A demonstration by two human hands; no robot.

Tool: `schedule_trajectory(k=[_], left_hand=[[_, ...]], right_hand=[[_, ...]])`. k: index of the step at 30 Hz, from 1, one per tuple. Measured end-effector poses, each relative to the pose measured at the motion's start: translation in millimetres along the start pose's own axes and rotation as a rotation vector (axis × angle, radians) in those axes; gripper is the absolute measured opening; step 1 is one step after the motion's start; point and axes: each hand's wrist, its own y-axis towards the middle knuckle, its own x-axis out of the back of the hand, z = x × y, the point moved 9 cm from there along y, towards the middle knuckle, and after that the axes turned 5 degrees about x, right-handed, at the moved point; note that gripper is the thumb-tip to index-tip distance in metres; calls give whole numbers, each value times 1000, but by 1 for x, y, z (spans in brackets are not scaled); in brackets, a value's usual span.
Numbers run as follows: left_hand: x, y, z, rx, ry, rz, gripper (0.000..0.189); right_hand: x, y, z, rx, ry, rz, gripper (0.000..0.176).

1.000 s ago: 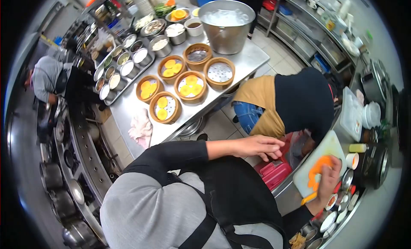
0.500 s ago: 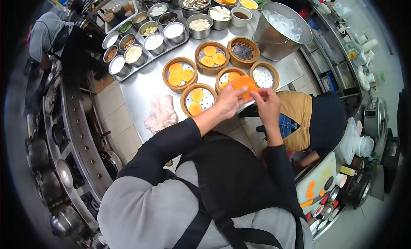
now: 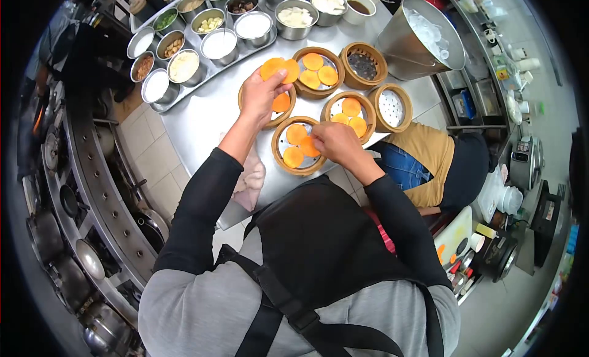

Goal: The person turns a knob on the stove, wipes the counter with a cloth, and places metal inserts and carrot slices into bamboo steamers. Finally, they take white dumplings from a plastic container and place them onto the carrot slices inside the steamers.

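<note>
While over steamers (image 3: 302, 171), 2 hands (image 3: 261, 99) with orange rounds (image 3: 273, 68), black pot (image 3: 492, 257) lettering illegible

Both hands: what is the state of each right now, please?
Left hand: closed, holding round orange slices.
Right hand: curled at a basket; whether it grips cannot be told.

Left hand (image 3: 261, 98) reaches farther out than right hand (image 3: 338, 142)

The 2 arms extend forward, well apart at the elbows and angled inward. Left arm (image 3: 204, 200) slants up and inward to a nearly straight left wrist (image 3: 242, 127), the digits closed in a pinch. Right arm (image 3: 402, 225) slants inward, right wrist (image 3: 366, 168) low, back of the hand uppermost, fingers curled, their tips hidden.
</note>
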Motion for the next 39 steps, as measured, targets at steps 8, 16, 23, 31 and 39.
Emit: schedule_trajectory(k=[8,16,23,31,39], left_hand=[[-26,15,12,17,20,93,31],[-124,46,63,210,92,286,26],[-157,123,44,-299,1095,165,31],[-204,132,73,-619,1747,294,24],[-222,140,118,-924,1809,776,26]], right_hand=[[14,-5,-5,-39,-222,-151,21],[90,23,-156,-327,897,-705,31],[134,39,-227,-453,-45,-737,15],[152,-4,-165,-272,-97,-958,14],[48,-267,-50,-385,143,-901,13]])
